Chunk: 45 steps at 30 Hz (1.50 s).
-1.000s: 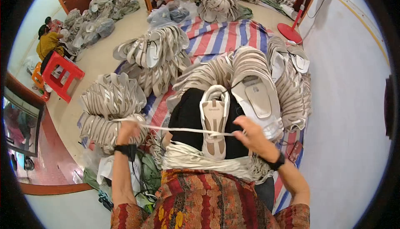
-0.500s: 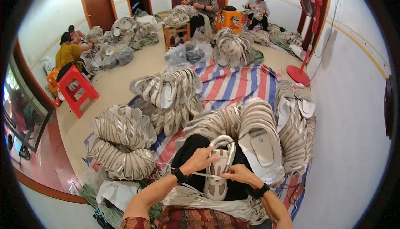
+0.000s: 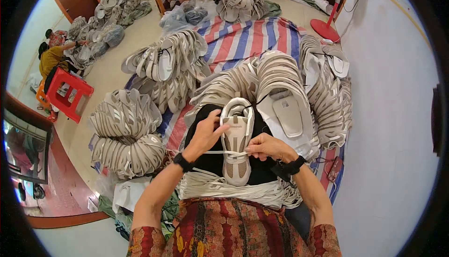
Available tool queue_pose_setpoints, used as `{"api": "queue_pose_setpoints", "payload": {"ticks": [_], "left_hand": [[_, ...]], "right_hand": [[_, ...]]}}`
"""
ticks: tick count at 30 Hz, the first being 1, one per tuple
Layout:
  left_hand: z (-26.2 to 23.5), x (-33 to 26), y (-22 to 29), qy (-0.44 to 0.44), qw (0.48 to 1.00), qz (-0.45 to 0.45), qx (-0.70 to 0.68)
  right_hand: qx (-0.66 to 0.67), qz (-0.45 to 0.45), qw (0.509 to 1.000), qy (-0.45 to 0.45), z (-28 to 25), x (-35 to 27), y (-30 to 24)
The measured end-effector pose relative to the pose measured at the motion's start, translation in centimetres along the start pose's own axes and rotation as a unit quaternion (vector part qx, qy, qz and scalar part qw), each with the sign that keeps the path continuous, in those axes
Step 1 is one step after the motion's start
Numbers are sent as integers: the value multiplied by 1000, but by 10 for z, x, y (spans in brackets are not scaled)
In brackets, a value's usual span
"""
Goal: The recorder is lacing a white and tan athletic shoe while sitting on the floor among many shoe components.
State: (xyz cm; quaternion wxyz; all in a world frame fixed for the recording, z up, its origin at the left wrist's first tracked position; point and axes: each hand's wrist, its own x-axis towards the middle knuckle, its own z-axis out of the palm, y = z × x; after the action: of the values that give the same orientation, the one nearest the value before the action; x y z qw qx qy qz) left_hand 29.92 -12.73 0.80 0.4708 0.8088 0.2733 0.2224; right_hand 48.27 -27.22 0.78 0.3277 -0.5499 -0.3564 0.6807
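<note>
Shoe [image 3: 237, 138] upright on black-clad lap [image 3: 261, 175]. Left hand [image 3: 205, 134] spread loosely by its tongue [image 3: 236, 128]; right hand [image 3: 270, 146] seemingly pinching lace [image 3: 213, 152] at shoe's right edge. Step looks like early lacing; next pull calls for even tension.

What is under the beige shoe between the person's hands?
Black fabric shows on both sides of the beige shoe, which appears to rest on it. The shoe's underside, the stretch directly beneath it and whatever supports the fabric are covered and cannot be seen.
</note>
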Motion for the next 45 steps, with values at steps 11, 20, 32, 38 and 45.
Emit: {"api": "queue_pose_setpoints", "payload": {"ticks": [11, 20, 32, 38, 45], "left_hand": [[-8, -32, 2, -242, 961, -135, 14], [-65, -65, -17, -244, 960, -115, -71], [-368, -287, -59, 72, 928, -310, 192], [-487, -394, -75, 240, 909, -278, 197], [-565, -488, -58, 326, 820, -262, 390]], "right_hand": [[-149, -119, 978, 86, 13, -2, -1], [-269, -144, 951, 41, -9, -43, -15], [-394, 187, 793, 425, -135, -376, -72], [-456, 108, 658, 590, -192, -529, -27], [-693, 142, 396, 585, -158, -658, -29]]}}
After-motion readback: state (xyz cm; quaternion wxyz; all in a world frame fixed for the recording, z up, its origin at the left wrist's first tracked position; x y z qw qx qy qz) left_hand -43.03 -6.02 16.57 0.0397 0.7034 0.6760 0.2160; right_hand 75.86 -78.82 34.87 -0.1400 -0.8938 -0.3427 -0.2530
